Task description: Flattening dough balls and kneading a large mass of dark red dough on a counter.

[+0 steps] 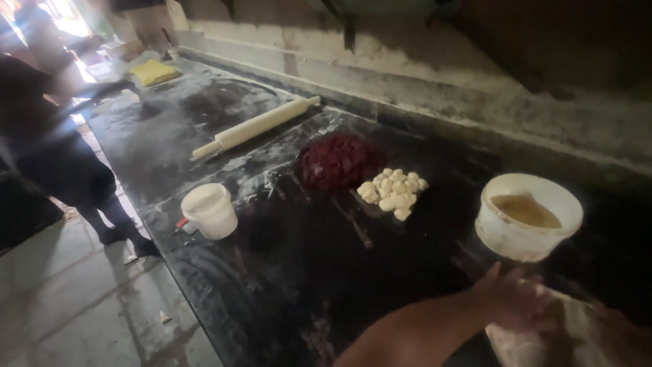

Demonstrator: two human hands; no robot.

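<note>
Dark, glossy, flour-streaked stone bench carries a round white plastic tub of brown liquid, just beyond the left hand. That hand's grip is blurred; I cannot tell whether it grasps anything. Nearby lie pale dough lumps, a crimson crumbly mound, a long wooden rolling pin and a small white cup.

Your bare arm reaches in from the bottom edge, going up and to the right. Its hand looks blurry, with the thumb sticking up.
</note>
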